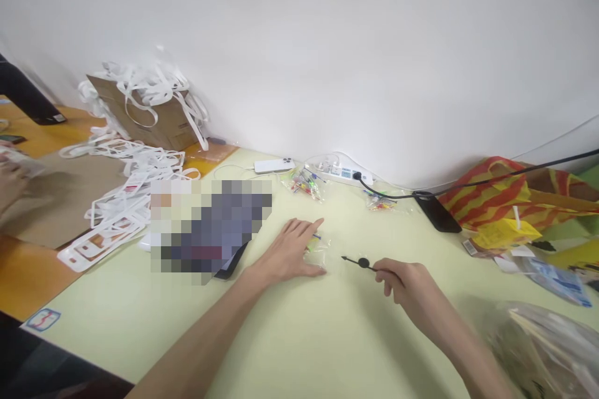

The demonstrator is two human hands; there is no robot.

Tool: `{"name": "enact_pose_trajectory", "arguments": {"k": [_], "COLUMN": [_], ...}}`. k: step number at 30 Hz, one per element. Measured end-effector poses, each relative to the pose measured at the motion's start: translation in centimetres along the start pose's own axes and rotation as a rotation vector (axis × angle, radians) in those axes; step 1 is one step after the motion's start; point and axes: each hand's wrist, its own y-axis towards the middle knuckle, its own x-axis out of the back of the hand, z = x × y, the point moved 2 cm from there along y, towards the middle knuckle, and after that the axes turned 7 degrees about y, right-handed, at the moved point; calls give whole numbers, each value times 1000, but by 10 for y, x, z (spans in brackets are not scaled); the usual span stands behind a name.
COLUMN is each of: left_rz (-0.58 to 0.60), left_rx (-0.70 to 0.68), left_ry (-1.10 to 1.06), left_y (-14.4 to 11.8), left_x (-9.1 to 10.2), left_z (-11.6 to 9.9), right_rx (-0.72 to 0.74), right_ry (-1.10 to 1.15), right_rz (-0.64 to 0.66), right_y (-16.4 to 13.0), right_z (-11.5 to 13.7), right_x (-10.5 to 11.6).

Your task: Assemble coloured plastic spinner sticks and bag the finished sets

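Now, L hand [291, 254]: grip spread flat, palm down, fingertips pressing a small clear bag [319, 250] on the bench [299, 336].
R hand [406, 285]: grip pinched on a thin black tool [359, 261], tip aimed at bag, just beside it.

I see a small clear plastic bag [319, 250] lying flat on the pale green table, pinned under the fingertips of my left hand [290, 249], with a few coloured bits just visible inside it. Just right of that bag, my right hand [407, 283] pinches a thin black tool [358, 260] by its rear end; it has a round disc partway along and a pointed tip aimed left at the bag, near it but not touching
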Motion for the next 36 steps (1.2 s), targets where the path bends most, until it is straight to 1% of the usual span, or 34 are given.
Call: {"name": "enact_pose_trajectory", "arguments": {"k": [3, 6, 9, 12, 15, 17, 18, 19, 23, 25, 27, 29, 33, 36], "left_rz": [-1, 11, 6, -14, -33, -48, -54, -56, -53, -47, -42, -49, -82, -79], "left_rx": [-4, -3, -13, -24, -26, -29, -30, -31, -18, -13, -17, -23, -39, -37], "left_ry": [-3, -5, 0, 17, 34, 41, 44, 46, 48, 57, 70, 78, 72, 73], "left_y": [0, 0, -1, -3, -4, -5, -5, -5, -4, -4, -4, -4, -4, -4], "left_x": [0, 1, 1, 2, 1, 0, -1, -1, 0, 1, 1, 0, -2, -2], "left_z": [-2, -5, -8, -9, -7, -5, -4, -3, -4, -5, -8, -9, -10, -9], "right_rx": [96, 202, 323, 372, 401, 417, 411, 395, 319, 345, 398, 418, 346, 328], "right_ry": [-54, -65, -55, -59, -1, 51, 70, 85, 83, 44, 2, 6, 78, 107], "right_rz": [-23, -135, -198, -208, -144, -93, -88, -100, -230, -240, -230, -243, -290, -288], "right_y": [12, 29, 47, 60, 65, 64, 62, 61, 59, 62, 66, 71, 79, 82], "right_z": [18, 30, 38, 44, 47, 45, 44, 41, 29, 28, 31, 37, 43, 45], "right_x": [-16, -38, -61, -75, -78, -75, -72, -70, -65, -68, -74, -79, -87, -89]}}
